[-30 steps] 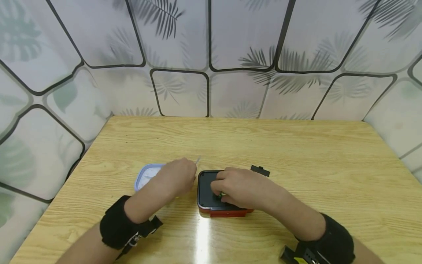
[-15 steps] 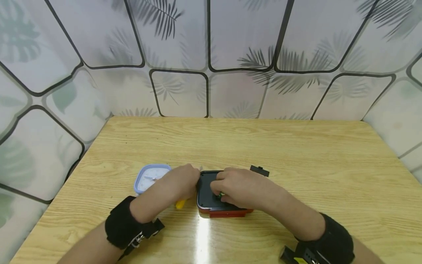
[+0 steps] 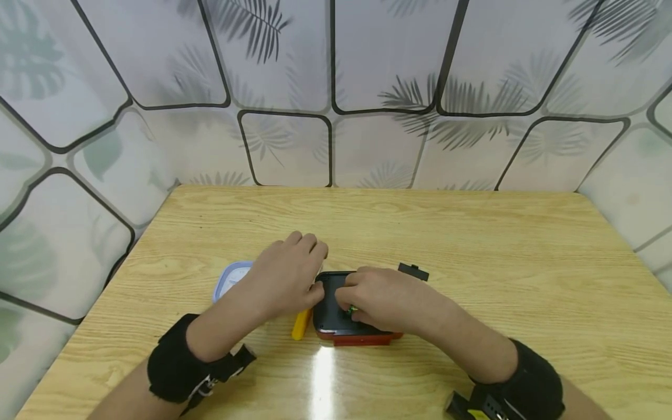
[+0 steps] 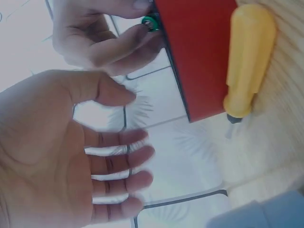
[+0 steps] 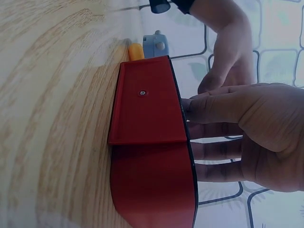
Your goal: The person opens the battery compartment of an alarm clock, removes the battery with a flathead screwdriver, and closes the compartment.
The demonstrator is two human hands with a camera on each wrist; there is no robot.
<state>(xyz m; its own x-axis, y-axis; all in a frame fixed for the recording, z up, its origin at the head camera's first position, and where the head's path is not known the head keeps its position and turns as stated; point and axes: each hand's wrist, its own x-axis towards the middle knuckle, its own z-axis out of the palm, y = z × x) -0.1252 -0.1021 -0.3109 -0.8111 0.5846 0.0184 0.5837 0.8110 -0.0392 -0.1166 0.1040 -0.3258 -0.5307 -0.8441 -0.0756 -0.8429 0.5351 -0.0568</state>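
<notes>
A red box with a black top point(image 3: 331, 309) sits on the table. My right hand point(image 3: 385, 297) is over that top, its thumb and fingers pinching a small green cylinder point(image 4: 150, 23) with a metallic end, which resembles a battery. Much of the cylinder is hidden by the fingers. My left hand point(image 3: 286, 274) is at the box's left side, and in the left wrist view its fingers are spread with nothing in them. Below it a screwdriver point(image 4: 249, 61) with a yellow handle lies on the table alongside the box.
A shallow blue-rimmed tray point(image 3: 223, 283) with a white inside is left of the box, partly behind the left forearm. A small black part point(image 3: 413, 272) lies beyond the box's right side. The wooden table point(image 3: 499, 251) meets a patterned backdrop.
My left hand has put the screwdriver down beside the box, let go of it and lifted with fingers extended. The right hand stays where it was on the box.
</notes>
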